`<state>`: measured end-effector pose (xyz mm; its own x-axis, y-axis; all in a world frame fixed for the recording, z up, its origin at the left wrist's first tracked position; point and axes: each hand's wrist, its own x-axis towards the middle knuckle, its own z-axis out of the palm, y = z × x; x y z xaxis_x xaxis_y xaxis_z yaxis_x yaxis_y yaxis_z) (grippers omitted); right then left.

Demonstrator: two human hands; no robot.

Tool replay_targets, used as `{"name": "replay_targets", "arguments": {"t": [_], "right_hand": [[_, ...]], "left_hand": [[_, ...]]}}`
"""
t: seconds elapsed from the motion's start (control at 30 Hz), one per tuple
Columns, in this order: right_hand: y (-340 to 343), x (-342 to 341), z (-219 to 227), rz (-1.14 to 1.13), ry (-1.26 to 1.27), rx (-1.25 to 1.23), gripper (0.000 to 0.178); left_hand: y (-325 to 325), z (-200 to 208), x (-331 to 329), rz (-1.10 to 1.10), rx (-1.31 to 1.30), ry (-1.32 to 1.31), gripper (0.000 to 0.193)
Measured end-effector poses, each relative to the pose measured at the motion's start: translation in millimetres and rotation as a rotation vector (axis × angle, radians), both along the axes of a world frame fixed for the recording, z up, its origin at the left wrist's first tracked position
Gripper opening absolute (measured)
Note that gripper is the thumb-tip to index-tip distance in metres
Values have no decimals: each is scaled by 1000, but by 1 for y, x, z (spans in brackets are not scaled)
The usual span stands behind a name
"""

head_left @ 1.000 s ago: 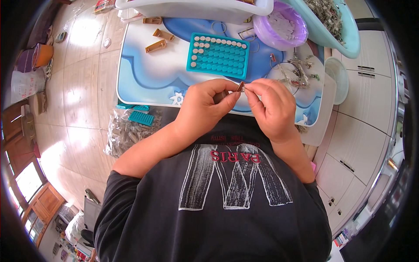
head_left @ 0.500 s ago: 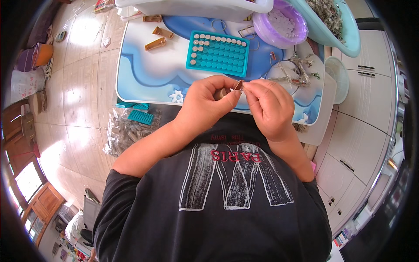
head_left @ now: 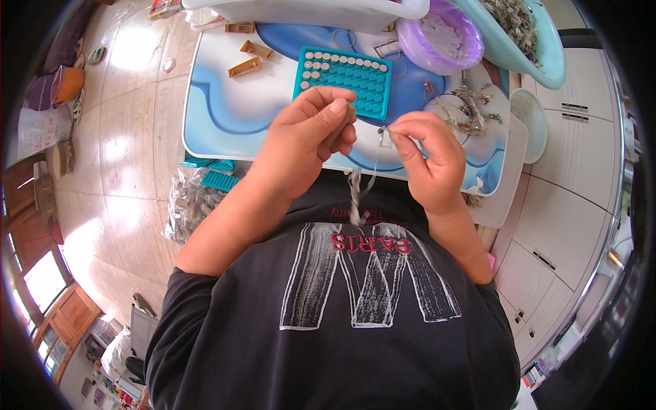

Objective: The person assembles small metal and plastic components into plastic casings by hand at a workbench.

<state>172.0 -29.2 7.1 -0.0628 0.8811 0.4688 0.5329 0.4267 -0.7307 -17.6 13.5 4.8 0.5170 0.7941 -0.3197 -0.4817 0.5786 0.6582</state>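
Observation:
My left hand [head_left: 301, 140] is closed around a brownish-grey cylinder-like piece [head_left: 346, 123], mostly covered by the fingers, just in front of the teal tray [head_left: 380, 115]. To its right, thumb and forefinger of my right hand [head_left: 432, 154] pinch the end of a thin grey strand [head_left: 376, 160]. From there the strand dangles to a fluffy, twisted grey tuft [head_left: 355, 198] in front of my shirt. Round pale-topped pieces [head_left: 347, 61] fill the tray's far row and part of its left side.
Several brown holders [head_left: 244, 67] lie on the blue-and-white table [head_left: 225, 126]. Behind are a white bin [head_left: 314, 19], a purple-lined basin [head_left: 471, 58] of white pieces and a teal basin [head_left: 555, 61] of grey fibre. Tangled strands [head_left: 471, 113] lie at right; a plastic bag [head_left: 184, 212] sits left.
My hands have moved apart, the left one up and leftward toward the tray. A grey strand now hangs from my right hand. The brown piece between the fingertips is no longer visible.

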Motion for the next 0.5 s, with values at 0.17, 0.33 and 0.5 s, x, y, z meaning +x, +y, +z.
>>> {"name": "replay_targets", "arguments": {"t": [0.17, 0.33, 0.5], "right_hand": [[2, -13, -4, 86, 179, -2, 9], [8, -21, -13, -10, 171, 81, 9], [7, -21, -20, -49, 192, 89, 10]], "left_hand": [[-2, -5, 7, -19, -263, -188, 28], [-8, -18, 11, -92, -365, -438, 31], [-7, -16, 11, -97, -371, -371, 33]]}}
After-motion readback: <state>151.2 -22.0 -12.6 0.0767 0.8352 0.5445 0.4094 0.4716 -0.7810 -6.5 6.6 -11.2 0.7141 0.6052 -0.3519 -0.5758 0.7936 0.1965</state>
